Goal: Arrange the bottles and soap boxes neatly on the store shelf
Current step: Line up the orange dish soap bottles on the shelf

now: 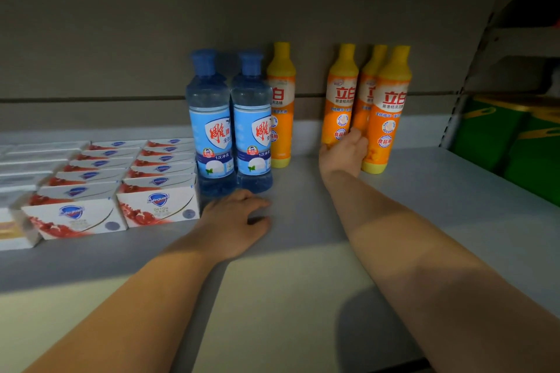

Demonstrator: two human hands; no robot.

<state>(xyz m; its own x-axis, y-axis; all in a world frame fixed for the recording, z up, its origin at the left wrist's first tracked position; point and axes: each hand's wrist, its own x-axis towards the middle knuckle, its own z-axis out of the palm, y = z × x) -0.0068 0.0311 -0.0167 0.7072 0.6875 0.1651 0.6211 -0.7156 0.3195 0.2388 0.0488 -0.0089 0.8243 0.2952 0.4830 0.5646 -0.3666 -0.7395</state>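
Grey store shelf (303, 206), dull grey back panel (121, 39), dim light. Far left: plain white boxes (30, 160), too blurred to read. Next, Safeguard soap boxes (157, 206), white with red print, in two tidy rows running front to back, packed against each other. Just right of them, two blue bottles (209, 130) stand upright side by side, touching, labels facing front; the right soap row sits against the left one. Left hand (236, 218) lies palm down on the shelf just in front of the blue pair, fingers loosely bent, holding nothing. Lone orange bottle (281, 118) stands upright behind and just right of the blue pair, partly hidden by it, near the back panel. Then a bare gap. Right hand (342, 154) is wrapped round the lower body of the gripped orange bottle (341, 94), upright, leftmost of a tight trio. Rear orange bottle (368, 91) is mostly hidden behind; front orange bottle (391, 106) stands just right of the hand, nearer the shelf front. Far right: green boxes (500, 136) in the next bay.
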